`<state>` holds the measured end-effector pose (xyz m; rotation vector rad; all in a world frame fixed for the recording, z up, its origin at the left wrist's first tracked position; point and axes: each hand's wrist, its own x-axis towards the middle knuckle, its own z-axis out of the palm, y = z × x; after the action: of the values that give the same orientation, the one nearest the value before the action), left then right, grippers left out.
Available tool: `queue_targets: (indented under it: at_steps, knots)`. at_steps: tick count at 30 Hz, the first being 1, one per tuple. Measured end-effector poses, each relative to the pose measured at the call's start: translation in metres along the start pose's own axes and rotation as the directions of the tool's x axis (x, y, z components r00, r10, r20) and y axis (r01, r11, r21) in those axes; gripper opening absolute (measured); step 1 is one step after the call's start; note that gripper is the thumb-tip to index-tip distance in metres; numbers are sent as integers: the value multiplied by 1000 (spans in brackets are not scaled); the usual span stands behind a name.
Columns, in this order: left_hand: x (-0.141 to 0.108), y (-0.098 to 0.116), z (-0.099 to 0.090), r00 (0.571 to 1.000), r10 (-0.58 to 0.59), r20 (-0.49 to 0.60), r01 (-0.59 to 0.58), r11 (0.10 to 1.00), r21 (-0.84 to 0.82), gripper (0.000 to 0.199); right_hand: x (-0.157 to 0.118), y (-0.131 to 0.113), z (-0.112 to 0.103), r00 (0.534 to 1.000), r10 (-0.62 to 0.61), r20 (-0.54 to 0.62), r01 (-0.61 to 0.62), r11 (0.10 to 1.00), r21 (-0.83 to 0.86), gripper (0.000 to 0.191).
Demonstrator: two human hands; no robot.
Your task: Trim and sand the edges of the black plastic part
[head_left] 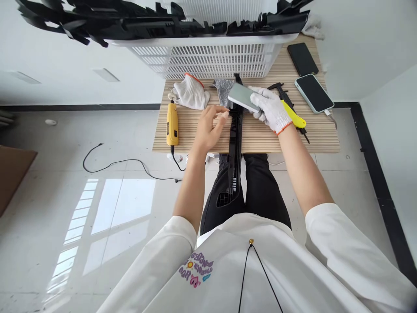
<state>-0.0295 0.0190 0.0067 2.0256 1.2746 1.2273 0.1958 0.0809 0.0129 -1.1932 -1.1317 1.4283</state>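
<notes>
A long black plastic part (235,148) runs from the wooden table down over my lap, its vented end on my thigh. My left hand (211,126) is bare, its thumb and index finger pinched together beside the part's upper end; what they hold, if anything, is too small to tell. My right hand (269,108), in a white glove with an orange cuff, grips a flat grey-green block (243,96) over that same end. Behind the block lies a grey cloth (223,90).
Along the back of the table (202,139) stands a white basket (215,58) holding black parts (156,26). At left are a yellow tool (172,126) and a glove (191,93). Calipers (282,92), a yellow-handled item (295,115) and two phones (314,93) (302,58) lie right.
</notes>
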Motion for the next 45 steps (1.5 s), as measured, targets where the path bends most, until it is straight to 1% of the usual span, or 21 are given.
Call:
queue_targets:
  at_steps: [1, 2, 4, 6, 7, 8, 11, 12, 14, 17, 21, 24, 27, 30, 34, 37, 40, 43, 45]
  knots:
    - [5, -8, 4, 1000, 11, 26, -12, 999, 41, 39, 0, 0, -1, 1000, 0, 0, 0, 1000, -17, 40]
    - [8, -14, 8, 999, 10, 40, -13, 997, 75, 41, 0, 0, -1, 999, -8, -33, 8, 1000, -14, 40]
    - [7, -23, 13, 1000, -8, 31, 4, 994, 113, 43, 1, 0, -2, 995, -16, -96, 16, 1000, 3, 41]
    - [2, -25, 14, 1000, -28, 7, 27, 993, 114, 44, 2, 0, -3, 999, 5, -50, -6, 1000, -30, 41]
    - [0, -24, 13, 999, -32, 2, 32, 993, 112, 44, 2, 0, -3, 1000, 17, -21, -18, 998, -52, 41]
    - [-2, -23, 12, 999, -32, 7, 31, 993, 115, 44, 2, 0, -3, 1000, 21, -17, -22, 998, -66, 41]
    - [-3, -18, 10, 998, -15, 61, 5, 988, 156, 47, 3, 3, -4, 996, -1, -93, -5, 998, -60, 40]
    - [-3, -17, 9, 997, -12, 78, -2, 985, 173, 48, 3, 4, -4, 996, 4, -88, -10, 998, -70, 40]
    - [-2, -15, 9, 995, -14, 101, -7, 979, 204, 50, 3, 5, -6, 999, 26, -41, -30, 994, -101, 40]
    - [-2, -16, 10, 993, -12, 119, -15, 974, 224, 49, 2, 5, -7, 998, 9, -64, -14, 997, -79, 40]
    - [-3, -17, 11, 993, -29, 116, 2, 974, 227, 48, -1, 2, -6, 998, 47, -33, -50, 994, -95, 40]
    - [-3, -17, 10, 992, -41, 117, 14, 975, 222, 50, 0, 2, -6, 996, 34, -82, -40, 996, -79, 43]
    - [-3, -17, 10, 992, -31, 125, 3, 975, 220, 49, 2, 5, -7, 998, 28, -50, -32, 997, -77, 46]
    - [-3, -15, 10, 992, -20, 126, -8, 975, 223, 48, 4, 7, -8, 996, 2, -93, -6, 999, -49, 49]
    - [-3, -14, 9, 990, -14, 138, -18, 973, 232, 48, 1, 4, -7, 999, 37, -13, -38, 997, -68, 46]
    - [-3, -14, 9, 991, -9, 136, -22, 974, 227, 47, -3, 0, -5, 998, 19, -60, -23, 998, -60, 45]
    - [-3, -14, 9, 991, -8, 132, -22, 974, 225, 47, -5, -1, -3, 998, 29, -48, -34, 994, -107, 44]
    - [-3, -15, 9, 991, -10, 133, -20, 974, 226, 46, -5, -2, -3, 996, 16, -85, -24, 995, -98, 46]
    - [-3, -15, 9, 991, -11, 133, -20, 973, 229, 46, -4, -1, -4, 998, 28, -64, -34, 994, -102, 47]
